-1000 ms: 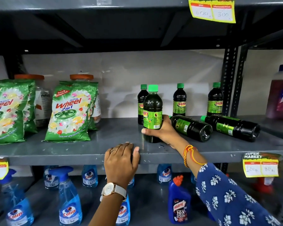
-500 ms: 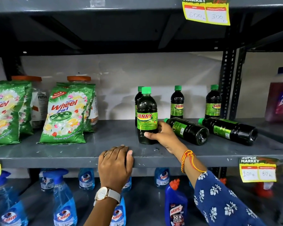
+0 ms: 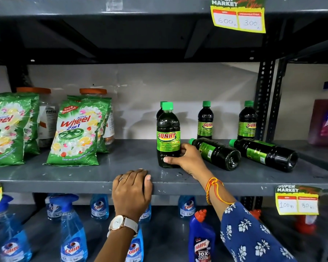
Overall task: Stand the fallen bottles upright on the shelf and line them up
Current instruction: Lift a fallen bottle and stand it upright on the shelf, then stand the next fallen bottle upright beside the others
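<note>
Right hand (image 3: 186,159) grips the upright bottle (image 3: 168,137); left hand (image 3: 131,188) rests on the shelf (image 3: 64,178) edge. The fallen bottle (image 3: 216,154) at three o'clock could roll if nudged.

Glossy dark plastic bottles (image 3: 168,137), shiny crinkled plastic detergent pouches (image 3: 76,133), matt grey scuffed painted-metal shelf (image 3: 64,178).
</note>
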{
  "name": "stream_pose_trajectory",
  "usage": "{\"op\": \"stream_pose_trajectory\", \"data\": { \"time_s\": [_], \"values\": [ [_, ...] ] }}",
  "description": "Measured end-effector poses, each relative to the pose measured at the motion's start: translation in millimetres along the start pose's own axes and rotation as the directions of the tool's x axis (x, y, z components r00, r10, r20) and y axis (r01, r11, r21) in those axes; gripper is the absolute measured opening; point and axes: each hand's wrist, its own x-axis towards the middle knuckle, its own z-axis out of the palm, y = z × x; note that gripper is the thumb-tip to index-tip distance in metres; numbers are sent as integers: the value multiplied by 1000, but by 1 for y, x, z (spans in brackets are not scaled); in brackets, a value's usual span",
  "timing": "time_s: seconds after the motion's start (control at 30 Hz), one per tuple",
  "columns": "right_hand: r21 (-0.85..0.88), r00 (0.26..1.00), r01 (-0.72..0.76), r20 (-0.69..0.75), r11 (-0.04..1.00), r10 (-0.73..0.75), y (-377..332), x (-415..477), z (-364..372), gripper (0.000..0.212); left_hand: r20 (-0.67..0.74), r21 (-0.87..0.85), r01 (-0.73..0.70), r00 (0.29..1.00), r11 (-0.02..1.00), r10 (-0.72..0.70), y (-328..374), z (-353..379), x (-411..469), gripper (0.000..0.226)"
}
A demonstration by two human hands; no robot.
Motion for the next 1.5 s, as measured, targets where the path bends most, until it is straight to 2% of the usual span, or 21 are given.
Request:
{"op": "stream_pose_trajectory", "data": {
  "time_s": [0.27, 0.43, 0.73, 0.8, 0.83, 0.9, 0.93, 1.0, 1.07, 1.1, 1.2, 1.27, 1.4, 1.5],
  "values": [
    [-81, 999, 19, 37, 996, -16, -9, -23, -6, 49, 5, 4, 7, 1000, 1000, -7, 0, -1, -1, 53],
    [-106, 997, 61, 54, 993, -55, -15, -42, -11, 52, -8, 19, 6, 1000, 1000, -6, 0, 0, -1, 52],
    [-130, 997, 51, 71, 990, -42, -16, -50, -11, 56, 3, -29, 45, 999, 999, -45, 5, -8, -3, 54],
    [-107, 991, 38, 130, 994, -24, -17, -52, -16, 64, -21, -89, 107, 994, 990, -110, 10, -12, -2, 53],
    [-83, 990, 7, 141, 997, 5, -18, -52, -21, 74, -37, -126, 147, 988, 981, -152, 14, -14, -3, 50],
    [-55, 998, -37, 44, 998, 39, -20, -49, -39, 89, -93, -193, 154, 980, 969, -174, 26, -15, -8, 47],
    [-63, 998, -23, -54, 998, 19, -22, -45, -50, 85, -122, -212, 108, 983, 971, -136, 36, -16, -11, 48],
    [-173, 974, 19, -221, 985, -57, -27, -33, -75, 65, -143, -231, -31, 990, 973, -2, 61, -17, -14, 52],
    [-387, 965, -10, -245, 922, -92, -31, -16, -93, 44, -121, -267, -153, 985, 952, 125, 90, -14, -11, 49],
    [-505, 977, -45, -204, 862, -68, -32, -8, -98, 43, -89, -281, -192, 981, 940, 174, 103, -12, -8, 45],
    [-794, 987, -161, -125, 586, 101, -28, 6, -97, 63, 77, -244, -191, 973, 951, 216, 129, -4, 6, 40],
    [-863, 973, -221, -163, 454, 164, -20, 9, -92, 70, 171, -200, -170, 964, 965, 205, 134, 2, 11, 41],
    [-894, 975, -222, -201, 390, 94, -9, 10, -87, 55, 237, -131, -193, 946, 972, 220, 130, 13, 12, 38],
    [-860, 979, -199, -192, 470, 62, -7, 8, -96, 60, 224, -112, -204, 948, 972, 225, 130, 16, 12, 36]
  ]
}}
